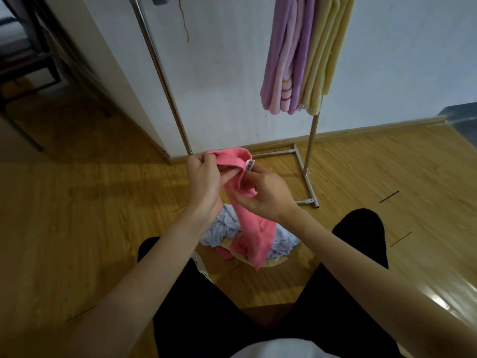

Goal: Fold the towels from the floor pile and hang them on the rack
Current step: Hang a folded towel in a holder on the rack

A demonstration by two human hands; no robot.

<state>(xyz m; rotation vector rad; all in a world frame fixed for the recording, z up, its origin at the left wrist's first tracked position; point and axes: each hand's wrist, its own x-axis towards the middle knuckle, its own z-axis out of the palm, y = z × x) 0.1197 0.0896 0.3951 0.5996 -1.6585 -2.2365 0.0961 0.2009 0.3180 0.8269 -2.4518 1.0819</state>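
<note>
Nearest are the person's legs in plain black cloth, knees bent and spread wide over the glossy wood-plank floor (77, 228), with a strip of white garment at the bottom edge of the view. Two bare forearms reach forward from there.

Between the knees lies the floor pile (280, 245): soft, crumpled terry in pale lavender-blue, with a bit of yellow and pink cloth showing beneath. Rising out of it is a pink towel (247, 223), a long limp band of nubbly fabric whose lower end drapes over the pile while its upper end is held up in the air.

The left hand (204, 182) has its fingers curled round the bunched top edge of the pink towel, gripping it. The right hand (265, 195) sits just beside and slightly lower, fingers and thumb curled in and pinching the towel's edge below a small white sewn-in label (249, 165). The towel hangs between the two hands, touching both.

Beyond the hands stands the rack (165, 81), made of thin shiny metal tubes with pale joints at its base on the floor. From its upper part hang folded towels, thick and ribbed-looking in long vertical folds: purple-and-pink towels (286, 60) with orange stripes near the bottom, and just beside them yellow towels (327, 52). Behind is a plain white wall (224, 73) with a wooden skirting board.
</note>
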